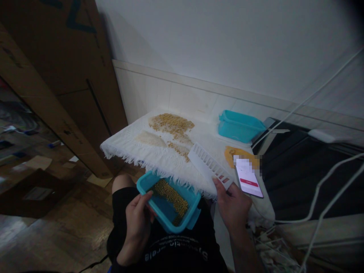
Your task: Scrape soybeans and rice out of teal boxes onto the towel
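My left hand [138, 223] is closed on the near-left rim of a blue plastic container [162, 207], held over the lap below the table's front edge. Yellowish beans [174, 197], which look like soybeans, lie along the far side inside it. In my right hand [232, 208] is a white slotted plastic plate [203, 161], gripped by its near end. Its far end reaches over the white fringed cloth [127, 142], beside scattered beans. A larger heap of beans [172, 123] lies farther back on the cloth, with a pile of pale, fine grains [149, 138] in front of it.
A second blue container [241, 127] stands at the back right of the table. A phone [250, 184] with a lit screen partly covers something orange [229, 156]. White cables [318, 189] cross the right side. A tall cardboard box [65, 68] rises at left.
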{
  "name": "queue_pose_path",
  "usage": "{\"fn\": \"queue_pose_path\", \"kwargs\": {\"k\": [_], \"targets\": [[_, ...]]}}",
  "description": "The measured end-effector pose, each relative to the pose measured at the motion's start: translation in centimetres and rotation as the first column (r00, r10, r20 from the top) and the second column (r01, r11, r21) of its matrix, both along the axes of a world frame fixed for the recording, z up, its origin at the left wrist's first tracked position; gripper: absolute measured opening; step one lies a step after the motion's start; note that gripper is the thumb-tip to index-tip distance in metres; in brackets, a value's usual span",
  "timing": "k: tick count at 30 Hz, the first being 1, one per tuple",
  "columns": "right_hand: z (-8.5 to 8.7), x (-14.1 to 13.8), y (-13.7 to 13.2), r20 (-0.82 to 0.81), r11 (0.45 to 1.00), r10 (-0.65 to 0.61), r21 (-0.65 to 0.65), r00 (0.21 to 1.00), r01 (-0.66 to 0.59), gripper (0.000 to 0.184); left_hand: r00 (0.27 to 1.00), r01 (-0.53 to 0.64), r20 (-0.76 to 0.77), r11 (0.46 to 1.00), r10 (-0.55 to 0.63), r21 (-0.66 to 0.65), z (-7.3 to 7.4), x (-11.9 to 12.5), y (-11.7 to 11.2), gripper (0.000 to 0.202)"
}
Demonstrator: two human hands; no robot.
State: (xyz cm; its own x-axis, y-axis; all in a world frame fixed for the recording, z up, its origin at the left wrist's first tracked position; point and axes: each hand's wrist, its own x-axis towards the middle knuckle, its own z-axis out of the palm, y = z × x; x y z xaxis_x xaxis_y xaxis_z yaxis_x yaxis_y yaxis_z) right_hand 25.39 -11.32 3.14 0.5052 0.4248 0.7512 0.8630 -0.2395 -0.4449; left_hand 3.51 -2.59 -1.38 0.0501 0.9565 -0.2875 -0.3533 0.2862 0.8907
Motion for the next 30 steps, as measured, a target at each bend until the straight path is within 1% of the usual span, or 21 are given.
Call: {"fn": "queue_pose_path", "kwargs": {"k": [5,11,17,22,26,30], "targets": [[-0.12,-0.28,-0.33,-0.007,1.0,0.021,-0.002,1.0,-0.021,0.045,1.0,0.003,-0.023,1.0,-0.003,0.008,0.02,-0.05,-0.02,0.041],[-0.04,-0.44,-0.49,0.01,1.0,0.018,0.009,1.0,-0.018,0.045,1.0,0.007,-0.013,1.0,-0.007,0.003,0.34,0.11,-0.1,0.039],[-0.06,-0.45,-0.65,0.01,0.999,0.026,0.032,1.0,-0.026,0.041,1.0,0.011,-0.006,1.0,-0.011,0.002,0.37,0.04,-0.2,0.039],[0.03,-0.46,-0.9,0.024,0.999,0.033,0.02,0.999,-0.033,0.041,1.0,0.015,-0.001,1.0,-0.015,0.002,0.48,0.0,-0.24,0.037],[0.01,-0.45,-1.02,0.05,1.0,0.006,0.014,0.999,-0.007,0.042,1.0,0.014,-0.003,1.0,-0.014,-0.006,0.39,0.0,-0.17,0.036],[-0.02,-0.51,-0.98,0.044,1.0,0.024,0.004,0.999,-0.024,0.043,1.0,0.005,-0.007,1.0,-0.005,-0.014,0.14,0.03,-0.06,0.036]]}}
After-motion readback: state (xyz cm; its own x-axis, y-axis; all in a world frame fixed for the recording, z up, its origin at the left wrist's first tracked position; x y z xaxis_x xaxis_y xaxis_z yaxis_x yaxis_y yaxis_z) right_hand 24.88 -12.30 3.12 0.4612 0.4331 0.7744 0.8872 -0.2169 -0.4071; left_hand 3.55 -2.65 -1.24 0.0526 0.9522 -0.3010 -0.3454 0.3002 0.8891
